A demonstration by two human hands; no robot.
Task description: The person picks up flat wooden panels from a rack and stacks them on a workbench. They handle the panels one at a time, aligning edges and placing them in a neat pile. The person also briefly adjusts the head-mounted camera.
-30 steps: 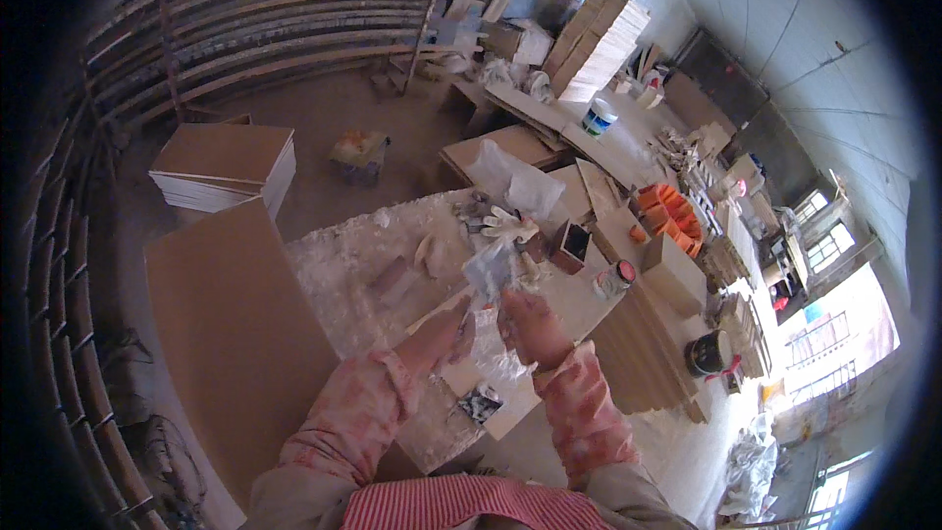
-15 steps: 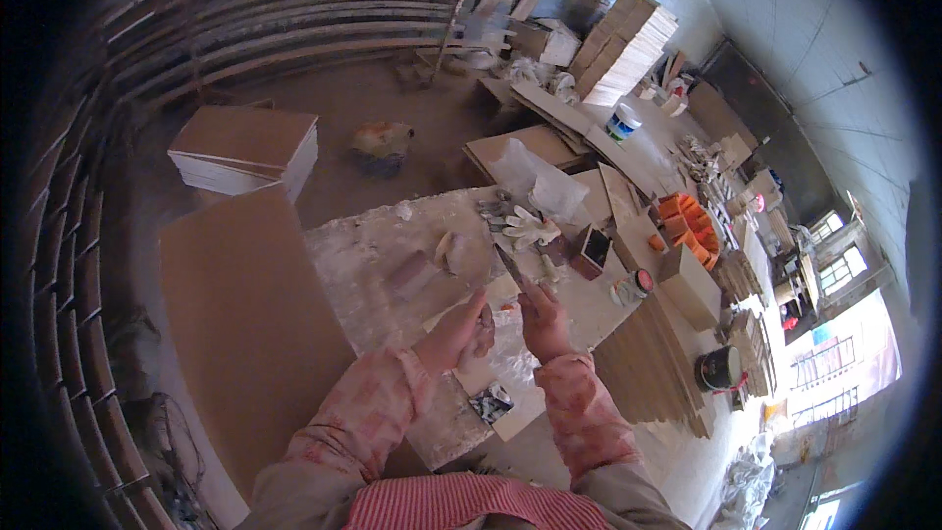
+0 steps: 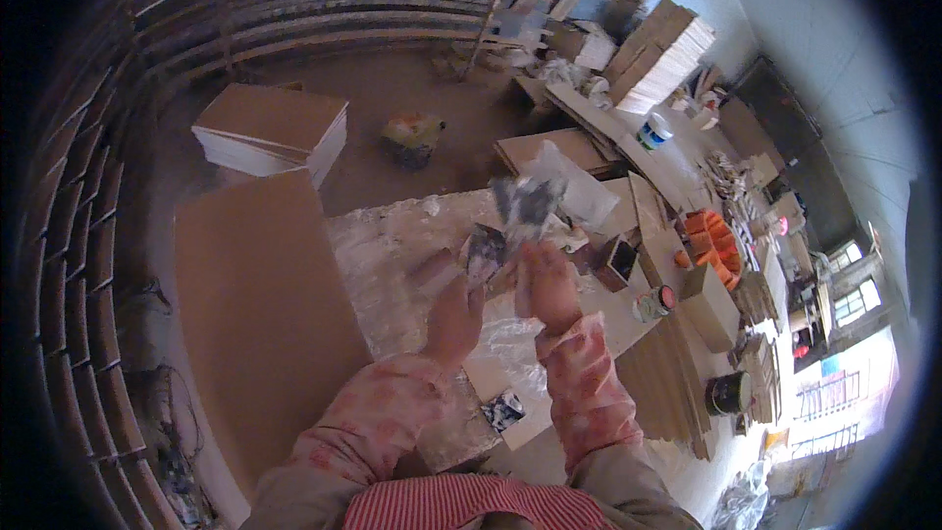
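Over the worktable (image 3: pixel 383 236), my left hand (image 3: pixel 454 319) is closed on what looks like a scraper (image 3: pixel 484 253), its flat face smeared dark and whitish. My right hand (image 3: pixel 551 290) grips a second scraper (image 3: pixel 530 204) with a broad, grey-and-white blade, blurred by motion and pointing away from me. The two hands are close together but apart. Beneath them a clear plastic sheet (image 3: pixel 515 339) covers part of the tabletop. Nearer me lies a small square piece with black-and-white smears (image 3: pixel 503 412). A reddish block (image 3: pixel 430 266) rests left of the left scraper.
A large brown board (image 3: pixel 265 334) stands along the table's left side. Stacked boards (image 3: pixel 270 128) are beyond it. On the right are a small open box (image 3: pixel 616 260), a jar with a red lid (image 3: pixel 655 302), stacked panels (image 3: pixel 657 383) and an orange segmented object (image 3: pixel 713 247).
Both scrapers have turned from edge-on or hidden to showing broad faces, and the hands have risen slightly. The right one now covers the gloves. The whole view has shifted a little.
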